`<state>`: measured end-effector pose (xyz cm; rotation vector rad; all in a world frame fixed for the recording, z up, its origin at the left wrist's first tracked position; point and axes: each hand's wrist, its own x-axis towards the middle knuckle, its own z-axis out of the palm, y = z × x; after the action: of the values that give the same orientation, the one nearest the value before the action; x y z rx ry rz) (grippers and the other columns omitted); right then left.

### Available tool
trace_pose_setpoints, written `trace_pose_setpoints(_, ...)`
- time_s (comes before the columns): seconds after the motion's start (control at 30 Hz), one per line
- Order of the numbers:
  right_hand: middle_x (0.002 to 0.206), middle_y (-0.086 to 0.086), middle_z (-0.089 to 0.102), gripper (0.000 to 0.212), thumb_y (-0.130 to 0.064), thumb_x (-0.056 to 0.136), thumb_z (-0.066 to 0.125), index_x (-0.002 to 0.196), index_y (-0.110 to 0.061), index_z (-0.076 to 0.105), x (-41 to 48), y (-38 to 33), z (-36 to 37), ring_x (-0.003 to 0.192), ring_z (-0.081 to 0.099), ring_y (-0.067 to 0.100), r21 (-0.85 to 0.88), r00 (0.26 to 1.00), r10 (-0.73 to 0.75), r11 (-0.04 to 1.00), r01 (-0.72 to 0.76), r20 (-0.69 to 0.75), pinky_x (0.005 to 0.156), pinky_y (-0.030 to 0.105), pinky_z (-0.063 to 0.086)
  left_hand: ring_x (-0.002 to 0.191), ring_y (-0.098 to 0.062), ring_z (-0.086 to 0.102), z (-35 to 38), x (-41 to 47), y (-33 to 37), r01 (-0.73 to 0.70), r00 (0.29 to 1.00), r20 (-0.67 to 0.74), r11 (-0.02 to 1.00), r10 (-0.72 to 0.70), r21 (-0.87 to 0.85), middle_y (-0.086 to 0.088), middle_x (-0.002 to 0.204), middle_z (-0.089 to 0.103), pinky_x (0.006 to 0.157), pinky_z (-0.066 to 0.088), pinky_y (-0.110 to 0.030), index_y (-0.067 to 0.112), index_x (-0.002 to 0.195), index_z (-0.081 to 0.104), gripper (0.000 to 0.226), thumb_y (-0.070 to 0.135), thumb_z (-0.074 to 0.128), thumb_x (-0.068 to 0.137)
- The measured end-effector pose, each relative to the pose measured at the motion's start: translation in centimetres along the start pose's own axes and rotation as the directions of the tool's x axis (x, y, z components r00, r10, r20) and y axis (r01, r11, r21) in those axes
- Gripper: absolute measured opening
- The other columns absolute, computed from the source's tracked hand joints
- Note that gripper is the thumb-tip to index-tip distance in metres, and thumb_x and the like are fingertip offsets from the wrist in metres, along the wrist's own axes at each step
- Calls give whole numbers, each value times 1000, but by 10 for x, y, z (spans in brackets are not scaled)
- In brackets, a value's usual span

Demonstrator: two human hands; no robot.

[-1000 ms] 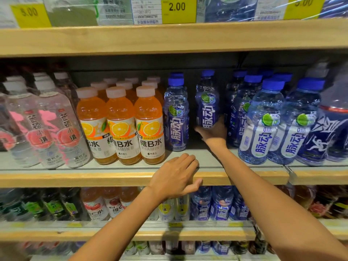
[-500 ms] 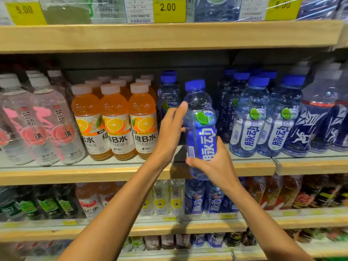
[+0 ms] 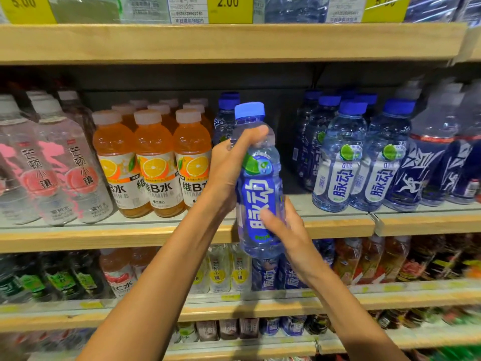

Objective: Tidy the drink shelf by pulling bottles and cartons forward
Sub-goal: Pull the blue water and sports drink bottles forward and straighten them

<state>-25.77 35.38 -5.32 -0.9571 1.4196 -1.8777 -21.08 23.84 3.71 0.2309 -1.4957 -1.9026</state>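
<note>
Both the left hand (image 3: 229, 165) and right hand (image 3: 283, 225) grasped the blue bottle (image 3: 260, 188) off the shelf (image 3: 338, 224), likely to face its label forward.

Middle shelf (image 3: 156, 235), front row: three orange vitamin bottles (image 3: 153, 165), two pale blue-capped bottles (image 3: 335, 162) at right, two clear pink-label bottles (image 3: 67, 162) at left. One blue-label bottle (image 3: 257, 183), held by two hands.

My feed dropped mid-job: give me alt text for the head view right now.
Both hands hold one blue-capped bottle upright in front of the middle shelf, the left hand around its shoulder and the right hand at its lower label. Behind it lies an open gap between the orange vitamin bottles and more blue bottles.
</note>
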Motion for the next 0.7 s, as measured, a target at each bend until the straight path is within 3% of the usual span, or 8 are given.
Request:
trace_pose_setpoints(0.13, 117, 21, 65, 90, -64, 57, 79, 125, -9, 61, 8, 0, -10, 100, 66, 33, 446, 912, 138, 837, -316, 387, 94, 48, 51, 71, -21, 66, -7, 8, 9, 195, 942, 326, 922, -81, -334, -7, 86, 68, 69, 53, -32, 7, 95, 62, 42, 34, 73, 65)
trace_pose_setpoints(0.23, 112, 22, 66, 86, -63, 63, 75, 124, -4, 62, 11, 3, 0, 100, 66, 34, 544, 786, 23, 709, -449, 618, 93, 49, 50, 67, -21, 63, -3, 10, 10, 344, 857, 514, 786, -40, -514, -5, 84, 61, 67, 53, -29, 6, 98, 55, 50, 40, 69, 64)
trace_pose_setpoints(0.37, 104, 21, 64, 90, -56, 61, 81, 122, 2, 52, 14, 5, 21, 92, 66, 34, 578, 711, -58, 630, -518, 701, 84, 48, 55, 62, -19, 63, -2, 7, 10, 424, 807, 590, 726, -31, -541, -4, 78, 61, 58, 56, -29, 7, 94, 55, 59, 35, 85, 52)
trace_pose_setpoints(0.43, 98, 18, 64, 85, -52, 63, 82, 119, 1, 46, 14, 7, 26, 85, 66, 31, 569, 708, -58, 643, -513, 704, 79, 43, 57, 55, -19, 64, -4, 0, 6, 422, 832, 538, 787, -138, -450, -5, 68, 62, 49, 56, -26, 7, 88, 53, 53, 38, 82, 56)
trace_pose_setpoints(0.5, 93, 16, 65, 78, -50, 64, 80, 115, 0, 49, 14, 8, 25, 81, 66, 28, 551, 728, -34, 678, -486, 685, 74, 38, 57, 47, -12, 64, -12, -3, 1, 338, 917, 310, 899, -249, -279, -1, 55, 64, 40, 51, -20, 9, 79, 60, 43, 38, 84, 57)
trace_pose_setpoints(0.57, 91, 15, 66, 72, -51, 62, 81, 110, -3, 58, 11, 8, 21, 78, 66, 28, 510, 801, 17, 762, -398, 599, 71, 37, 57, 64, -16, 69, -18, -1, -1, 331, 910, 348, 898, -223, -289, -7, 74, 71, 55, 58, -26, 7, 87, 68, 71, 45, 93, 31)
trace_pose_setpoints(0.63, 91, 17, 68, 77, -51, 52, 85, 109, -5, 63, 8, 7, 16, 75, 67, 31, 408, 905, 97, 869, -279, 413, 70, 39, 57, 82, -22, 69, -22, 4, 2, 304, 910, 377, 895, -172, -327, -11, 97, 71, 73, 57, -33, 7, 102, 67, 71, 52, 83, 50)
trace_pose_setpoints(0.7, 95, 17, 71, 78, -48, 47, 87, 110, -8, 62, 6, 4, 8, 77, 69, 30, 262, 977, 121, 951, -164, 174, 72, 39, 56, 86, -19, 69, -26, 7, 2, 197, 961, 228, 965, -155, -172, -7, 99, 72, 77, 56, -31, 12, 107, 66, 56, 59, 60, 78)
